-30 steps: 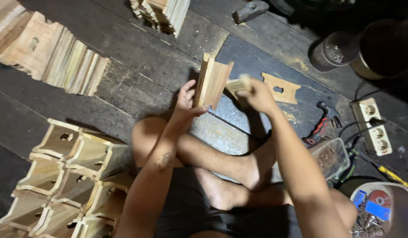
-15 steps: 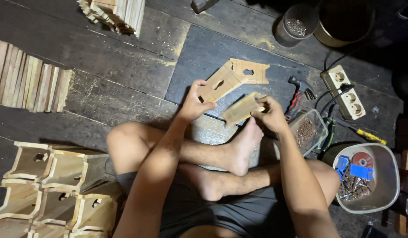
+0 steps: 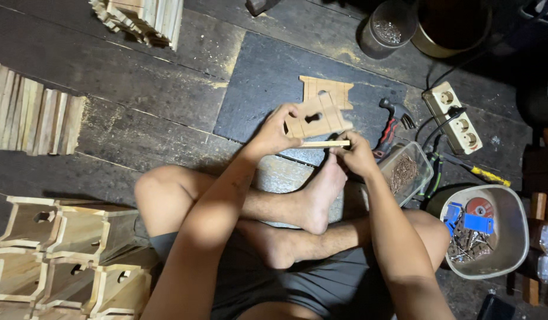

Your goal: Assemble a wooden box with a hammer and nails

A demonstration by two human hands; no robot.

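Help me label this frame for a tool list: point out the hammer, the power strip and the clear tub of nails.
hammer point(image 3: 397, 111), head view, on its dark metal head.
power strip point(image 3: 455, 118), head view, on its middle socket.
clear tub of nails point(image 3: 404, 170), head view, on the nails inside.

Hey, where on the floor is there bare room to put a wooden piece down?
Bare floorboards lie between the slat row and the dark mat, whose upper left is also free. The right is crowded: hammer, nail tray, power strip, bucket.

Bare arms without sleeves; bare legs and feet; dark grey shorts point(image 3: 309, 284); no gloves, rings or watch visible.
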